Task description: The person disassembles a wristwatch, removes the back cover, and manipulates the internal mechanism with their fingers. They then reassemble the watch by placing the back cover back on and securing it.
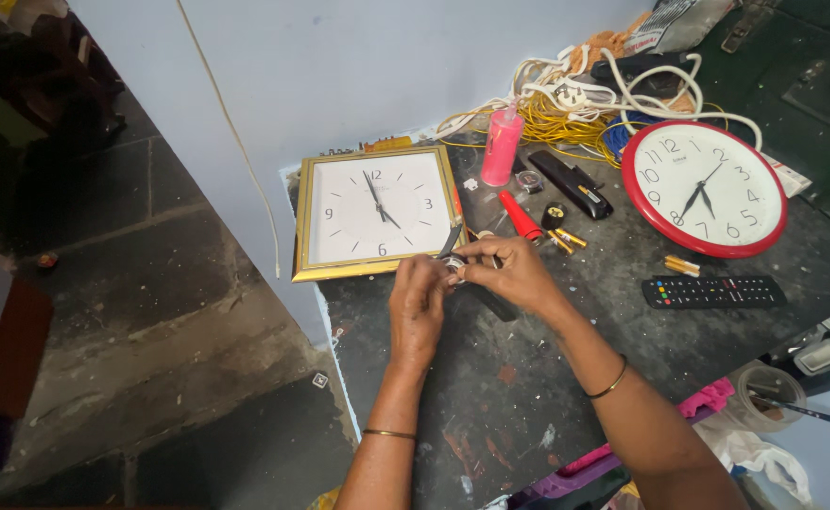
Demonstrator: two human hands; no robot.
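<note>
Seen from above, two bare forearms, each with a thin bangle, reach away from the viewer over a dark, scuffed stone tabletop (623, 283). At the near right edge lie a pink and purple plastic tray (623, 449) and a round clear plastic tub (764, 392).

In the middle the left hand (418, 302) and the right hand (509, 274) meet. Both are closed, fingertips pinched, around a small silver-cased wristwatch with a dark strap (454, 267). The strap's long axis runs from far left to near right; one end sticks up past the fingers towards the far side, the other trails down under the right hand. Which way the dial faces cannot be told.

Just beyond the hands, to the left, a square gold-framed wall clock with a white face (374, 210) lies flat, almost touching the left hand. To the right rest a black television remote control (713, 292) and a few loose yellow batteries (681, 266). Further off lies a round red-rimmed wall clock (704, 188), and between the clocks a red cone-tipped tool (521, 217) and a pink plastic bottle (502, 146). At the far edge, a tangle of yellow and white wires (585, 104) sits against a pale blue wall (339, 66).
</note>
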